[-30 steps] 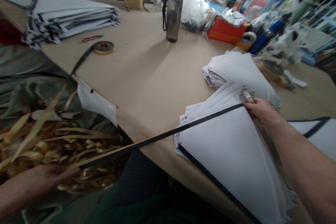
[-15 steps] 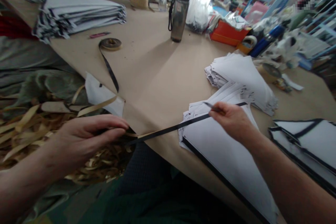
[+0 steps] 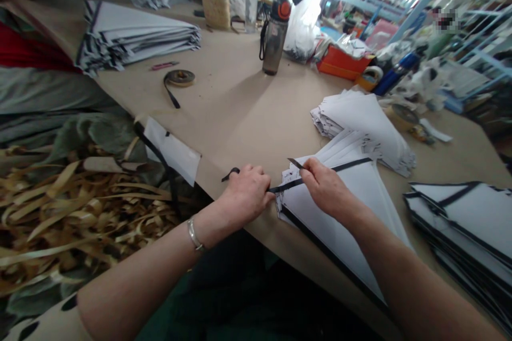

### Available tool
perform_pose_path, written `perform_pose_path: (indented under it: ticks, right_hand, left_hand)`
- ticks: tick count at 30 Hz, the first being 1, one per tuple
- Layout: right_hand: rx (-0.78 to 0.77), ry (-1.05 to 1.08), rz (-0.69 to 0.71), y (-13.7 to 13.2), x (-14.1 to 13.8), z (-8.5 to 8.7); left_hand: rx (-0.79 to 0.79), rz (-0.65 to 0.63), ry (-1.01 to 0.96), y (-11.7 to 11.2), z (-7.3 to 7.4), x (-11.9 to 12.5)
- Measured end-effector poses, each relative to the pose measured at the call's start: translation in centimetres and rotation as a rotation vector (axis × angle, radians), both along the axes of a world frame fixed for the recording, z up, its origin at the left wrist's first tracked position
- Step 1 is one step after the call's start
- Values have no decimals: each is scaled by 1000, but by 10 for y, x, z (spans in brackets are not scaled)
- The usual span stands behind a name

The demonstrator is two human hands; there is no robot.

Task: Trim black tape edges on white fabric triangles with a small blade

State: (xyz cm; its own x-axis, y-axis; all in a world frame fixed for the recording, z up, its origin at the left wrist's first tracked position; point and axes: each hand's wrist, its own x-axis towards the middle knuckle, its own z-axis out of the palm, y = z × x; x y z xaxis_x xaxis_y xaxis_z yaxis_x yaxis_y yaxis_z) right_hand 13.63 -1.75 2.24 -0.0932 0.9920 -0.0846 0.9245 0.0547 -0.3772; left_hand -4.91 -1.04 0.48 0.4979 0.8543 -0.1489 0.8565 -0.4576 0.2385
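The left hand [image 3: 248, 192], pinching black tape [image 3: 288, 186], has neared the right hand [image 3: 326, 186], which grips a thin tool [image 3: 295, 163].

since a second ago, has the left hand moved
Yes, the left hand has moved right, from above the tan scraps to beside the white stack under the right hand.

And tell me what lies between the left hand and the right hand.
In the head view, a short stretch of black strip spans from the left hand to the right hand, passing over the edge of the white sheet stack.
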Motion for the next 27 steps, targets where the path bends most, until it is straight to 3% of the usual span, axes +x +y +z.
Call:
perform_pose_path:
  ticks: [5,10,17,23,27]
  right_hand:
    - [77,120,97,-21,3,1]
    - [-49,120,16,-27,-11,-12]
    - [-54,-70,2,-21,-19,-29]
    - [-105,-207,36,-19,-25,-27]
    - [-125,-151,29,-22,-29,-19]
  left_hand:
    - [-24,-13,13,4,3,0]
    - [-51,-30,23,8,3,0]
    - [-55,-29,9,10,1,1]
    - [-86,-52,-78,5,7,6]
    - [-96,-122,-213,3,9,10]
